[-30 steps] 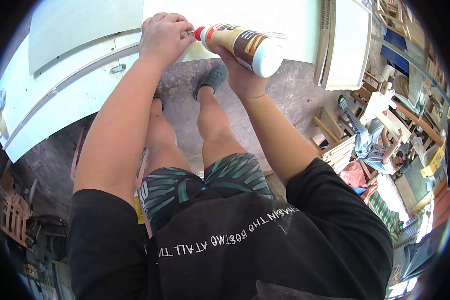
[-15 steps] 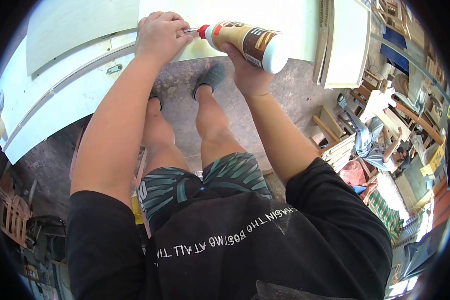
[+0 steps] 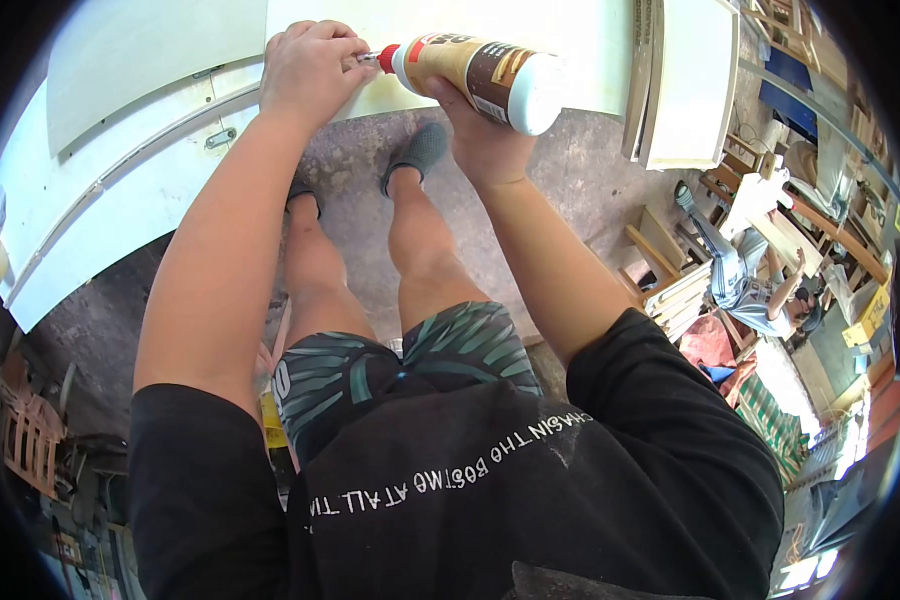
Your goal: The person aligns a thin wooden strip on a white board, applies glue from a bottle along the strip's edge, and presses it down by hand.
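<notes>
My right hand (image 3: 485, 135) is wrapped round a glue bottle (image 3: 470, 75) with a tan and brown label and a white base. The bottle lies tilted on its side above the white panel (image 3: 390, 97), its red cap (image 3: 387, 58) pointing left. My left hand (image 3: 312, 70) is closed, with thumb and fingers pinched at the narrow tip in front of the red cap. Whatever sits between those fingertips is mostly hidden; only a small shiny bit shows.
A white board with a metal latch (image 3: 220, 138) lies to the left. Stacked panels (image 3: 685, 90) stand at the right edge of the work surface. Farther right, another person (image 3: 760, 290) is among wooden pieces. My feet are on the concrete floor (image 3: 355, 150).
Both hands and the glue bottle have shifted slightly left together. The grip of each hand looks the same.
</notes>
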A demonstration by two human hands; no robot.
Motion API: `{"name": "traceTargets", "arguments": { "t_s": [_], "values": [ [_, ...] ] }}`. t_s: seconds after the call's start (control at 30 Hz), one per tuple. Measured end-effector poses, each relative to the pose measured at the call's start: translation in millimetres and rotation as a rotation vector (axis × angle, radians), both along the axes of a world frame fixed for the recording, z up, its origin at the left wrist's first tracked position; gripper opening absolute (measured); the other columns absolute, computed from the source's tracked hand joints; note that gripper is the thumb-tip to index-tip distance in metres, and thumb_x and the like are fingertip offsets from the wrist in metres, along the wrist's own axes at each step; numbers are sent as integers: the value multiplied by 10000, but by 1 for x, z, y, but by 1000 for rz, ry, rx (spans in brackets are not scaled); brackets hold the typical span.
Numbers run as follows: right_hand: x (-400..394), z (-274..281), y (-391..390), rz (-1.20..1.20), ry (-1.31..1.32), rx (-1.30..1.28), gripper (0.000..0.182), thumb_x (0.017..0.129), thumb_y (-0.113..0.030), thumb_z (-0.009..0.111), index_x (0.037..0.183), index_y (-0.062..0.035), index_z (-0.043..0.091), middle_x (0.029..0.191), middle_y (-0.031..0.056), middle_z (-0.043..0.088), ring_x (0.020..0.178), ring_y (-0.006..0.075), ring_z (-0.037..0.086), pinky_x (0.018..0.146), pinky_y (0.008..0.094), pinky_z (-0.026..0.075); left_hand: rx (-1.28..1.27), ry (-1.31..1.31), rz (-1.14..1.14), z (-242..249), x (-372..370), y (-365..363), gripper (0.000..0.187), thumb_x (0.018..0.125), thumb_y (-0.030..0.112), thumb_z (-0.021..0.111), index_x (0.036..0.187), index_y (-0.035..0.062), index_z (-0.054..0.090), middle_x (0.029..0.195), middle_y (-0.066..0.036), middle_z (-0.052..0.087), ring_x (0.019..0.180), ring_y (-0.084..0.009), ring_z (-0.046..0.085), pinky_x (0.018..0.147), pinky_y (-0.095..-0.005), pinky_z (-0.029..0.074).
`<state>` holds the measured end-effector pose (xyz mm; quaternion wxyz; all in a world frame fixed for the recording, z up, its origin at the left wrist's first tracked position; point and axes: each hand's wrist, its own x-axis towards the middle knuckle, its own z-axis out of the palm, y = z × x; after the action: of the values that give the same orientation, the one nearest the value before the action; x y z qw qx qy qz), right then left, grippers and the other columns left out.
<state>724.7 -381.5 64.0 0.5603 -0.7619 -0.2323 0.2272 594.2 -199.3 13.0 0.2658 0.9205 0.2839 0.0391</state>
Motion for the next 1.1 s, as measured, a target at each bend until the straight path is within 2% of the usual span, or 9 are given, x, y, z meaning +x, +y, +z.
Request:
{"name": "traceTargets", "arguments": {
  "t_s": [0.23,0.53,0.77,1.1],
  "values": [
    [13,1,-7,-66,-3,93,576,782,-154,972,1237,1,655,1164,76,732,1036,181,730,880,334,627,-6,13,-5,1,0,2,250,826,346,845,1027,198,845,1159,40,745,1217,-242,622,1092,-445,420],
    [28,11,-11,-60,-30,90,464,802,-109,951,1174,-3,695,1135,75,747,1013,170,734,879,325,627,-3,16,-15,1,1,2,261,827,359,844,1027,191,845,1148,37,747,1214,-244,625,1092,-448,416],
    [22,18,-6,-85,36,80,456,815,-93,939,1189,-5,693,1138,72,750,1029,170,732,896,322,626,4,-11,-16,-2,1,3,265,817,356,850,1019,185,843,1125,34,749,1200,-244,633,1086,-442,418],
    [70,14,-42,-180,38,74,464,841,-93,916,1229,4,679,1185,82,739,1077,191,727,950,337,605,-5,-23,-32,3,6,4,262,793,291,872,1006,140,840,1101,-3,758,1135,-259,666,1017,-425,491]
  ]
}}
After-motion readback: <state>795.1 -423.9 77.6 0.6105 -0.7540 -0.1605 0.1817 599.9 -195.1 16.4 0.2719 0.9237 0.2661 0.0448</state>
